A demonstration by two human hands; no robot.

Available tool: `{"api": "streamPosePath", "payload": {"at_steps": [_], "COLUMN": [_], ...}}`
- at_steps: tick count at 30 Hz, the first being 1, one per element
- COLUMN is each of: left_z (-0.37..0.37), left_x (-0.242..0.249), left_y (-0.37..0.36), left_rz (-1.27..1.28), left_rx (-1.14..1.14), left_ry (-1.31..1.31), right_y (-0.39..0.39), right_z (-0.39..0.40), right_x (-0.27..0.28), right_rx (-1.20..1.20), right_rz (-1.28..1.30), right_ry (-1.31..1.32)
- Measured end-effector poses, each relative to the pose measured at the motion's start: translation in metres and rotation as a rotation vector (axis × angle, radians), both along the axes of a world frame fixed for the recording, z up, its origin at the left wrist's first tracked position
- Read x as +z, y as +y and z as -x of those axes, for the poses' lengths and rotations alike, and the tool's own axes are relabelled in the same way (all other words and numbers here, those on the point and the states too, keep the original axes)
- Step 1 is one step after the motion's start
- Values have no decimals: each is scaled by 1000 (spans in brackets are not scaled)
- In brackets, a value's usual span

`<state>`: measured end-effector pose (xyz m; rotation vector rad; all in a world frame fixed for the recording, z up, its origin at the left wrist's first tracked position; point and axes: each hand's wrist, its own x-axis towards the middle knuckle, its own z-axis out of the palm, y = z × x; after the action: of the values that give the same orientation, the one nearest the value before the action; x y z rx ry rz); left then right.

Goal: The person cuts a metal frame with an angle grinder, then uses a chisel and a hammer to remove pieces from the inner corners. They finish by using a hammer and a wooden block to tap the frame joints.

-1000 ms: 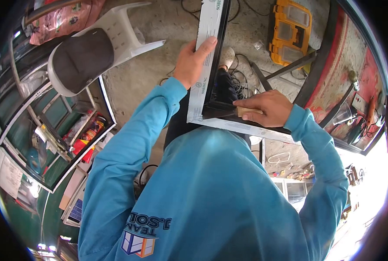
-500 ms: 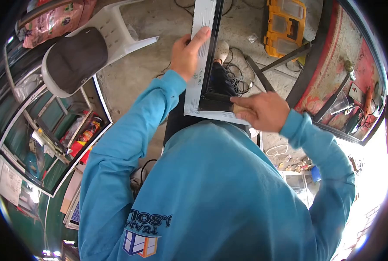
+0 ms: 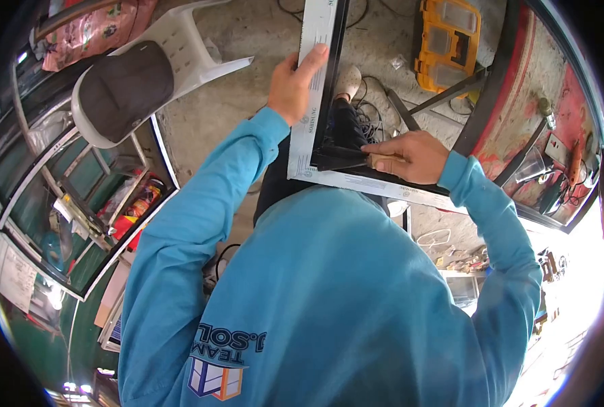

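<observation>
A black window frame (image 3: 329,95) with white printed protective film (image 3: 300,152) along its outer faces lies across my lap, one corner close to my body. My left hand (image 3: 296,81) is closed around the frame's long side, thumb on the filmed face. On the near side, my right hand (image 3: 414,157) pinches a small tan, wooden-looking piece (image 3: 378,161), its index finger pointing toward the corner. This piece sits against the frame's black inner face. Its far end is hidden by my fingers, so its exact kind cannot be made out.
A yellow organizer case (image 3: 448,44) lies on the concrete floor beyond the frame. To the right, a worn red table (image 3: 512,115) carries tools and cables. A white plastic chair (image 3: 180,57) and metal-framed glass panels (image 3: 78,271) are at left. Loose cables (image 3: 370,122) lie by my foot.
My right hand has shifted slightly right and up along the near bar, still pinching the tan piece. More of the filmed near side shows. My left hand keeps its grip.
</observation>
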<state>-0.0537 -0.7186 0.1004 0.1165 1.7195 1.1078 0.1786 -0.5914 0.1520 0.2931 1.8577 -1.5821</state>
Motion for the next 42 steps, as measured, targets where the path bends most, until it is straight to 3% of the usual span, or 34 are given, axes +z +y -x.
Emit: {"api": "streamPosePath", "payload": {"at_steps": [4,11,17,23,31,33,37,39,42], "left_z": [-2,-2,-2,-7,-2,-2,-1,2,1], "left_x": [4,3,6,10,-3,-2,4,-2,-6], "left_y": [3,0,5,2,0,3,4,3,2], "left_rz": [-37,-54,-54,-10,3,-17,-7,-12,-14], "left_rx": [37,74,96,93,-12,16,-2,-26,-17], "left_ry": [-33,-38,29,104,151,139,125,139,114], "right_y": [3,3,-19,-18,-32,-27,-14,0,17], "right_z": [10,20,2,6,-10,-5,-7,-11,-4], "right_x": [-11,-32,-33,-13,3,10,3,-7,-12], "right_rx": [80,123,-21,12,-39,95,66,23,118], "right_rz": [-82,-11,45,-228,-361,-497,-431,-455,-579], "right_ry": [81,22,-55,112,191,183,251,436,318]}}
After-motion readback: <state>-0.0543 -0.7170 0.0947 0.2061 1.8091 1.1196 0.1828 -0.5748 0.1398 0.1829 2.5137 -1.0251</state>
